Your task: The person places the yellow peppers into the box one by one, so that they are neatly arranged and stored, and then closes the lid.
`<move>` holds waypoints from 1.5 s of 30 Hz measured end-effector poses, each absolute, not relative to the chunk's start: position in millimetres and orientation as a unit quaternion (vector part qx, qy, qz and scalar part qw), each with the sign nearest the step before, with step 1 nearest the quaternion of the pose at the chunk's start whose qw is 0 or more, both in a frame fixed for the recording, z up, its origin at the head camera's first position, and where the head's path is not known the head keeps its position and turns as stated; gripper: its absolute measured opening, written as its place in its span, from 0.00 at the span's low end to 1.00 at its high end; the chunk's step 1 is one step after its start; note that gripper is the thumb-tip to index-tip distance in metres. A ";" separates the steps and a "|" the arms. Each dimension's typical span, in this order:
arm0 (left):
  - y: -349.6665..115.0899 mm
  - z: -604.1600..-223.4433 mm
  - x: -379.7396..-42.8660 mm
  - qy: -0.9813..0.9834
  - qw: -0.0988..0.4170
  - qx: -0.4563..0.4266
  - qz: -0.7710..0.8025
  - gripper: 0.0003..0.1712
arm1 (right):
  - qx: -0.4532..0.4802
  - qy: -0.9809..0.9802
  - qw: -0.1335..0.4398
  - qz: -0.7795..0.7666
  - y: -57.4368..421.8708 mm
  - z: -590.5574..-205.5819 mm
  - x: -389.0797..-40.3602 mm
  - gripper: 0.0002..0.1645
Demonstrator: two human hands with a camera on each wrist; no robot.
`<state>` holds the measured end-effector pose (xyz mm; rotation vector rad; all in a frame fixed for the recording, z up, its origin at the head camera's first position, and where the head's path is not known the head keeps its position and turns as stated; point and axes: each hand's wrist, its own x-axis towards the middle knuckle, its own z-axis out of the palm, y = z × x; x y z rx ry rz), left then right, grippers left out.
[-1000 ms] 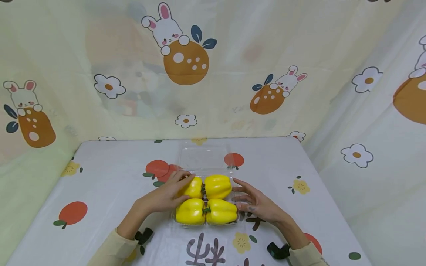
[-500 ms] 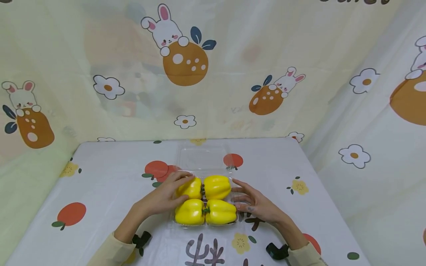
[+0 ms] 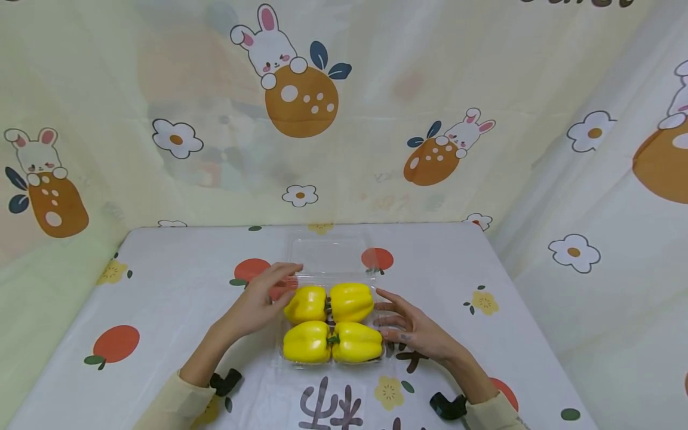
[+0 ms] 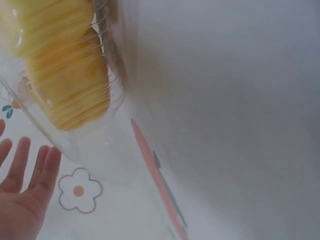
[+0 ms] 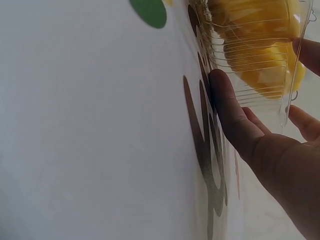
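Note:
Several yellow bell peppers sit in a clear plastic clamshell box [image 3: 332, 365] in two rows, a back left pepper [image 3: 304, 306] and a back right pepper [image 3: 352, 302] behind the front ones. The box's transparent lid [image 3: 330, 254] lies folded back behind it. My left hand [image 3: 257, 306] hovers by the back left corner, its fingers extended and holding nothing; the left wrist view has this hand [image 4: 27, 192] next to the box's rim. Along the box's right side rests my right hand [image 3: 416, 329]. In the right wrist view its thumb [image 5: 227, 97] lies against the ribbed wall.
A white cloth printed with fruit and flowers covers the table [image 3: 177, 286]. Behind it hangs a patterned curtain [image 3: 365, 119], with more curtain on both sides. Dark wrist cameras [image 3: 448, 406] are strapped to both forearms.
My left hand has come off the back left pepper, moving left and back towards the lid hinge. The right hand and the box have stayed in place.

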<state>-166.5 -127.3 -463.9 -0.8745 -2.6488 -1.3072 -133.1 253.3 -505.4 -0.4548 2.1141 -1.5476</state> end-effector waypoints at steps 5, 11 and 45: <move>-129.5 -468.3 -172.9 -0.848 0.040 -0.267 -0.456 0.27 | -0.166 0.769 0.241 -0.568 253.1 -504.9 -132.9 0.50; -132.8 -471.0 -183.6 -0.849 0.038 -0.193 -0.491 0.24 | -0.165 0.767 0.242 -0.571 253.1 -504.6 -132.6 0.50; -134.4 -484.8 -231.6 -0.780 -0.144 0.063 -0.606 0.34 | -0.161 0.763 0.247 -0.576 254.1 -505.4 -134.0 0.51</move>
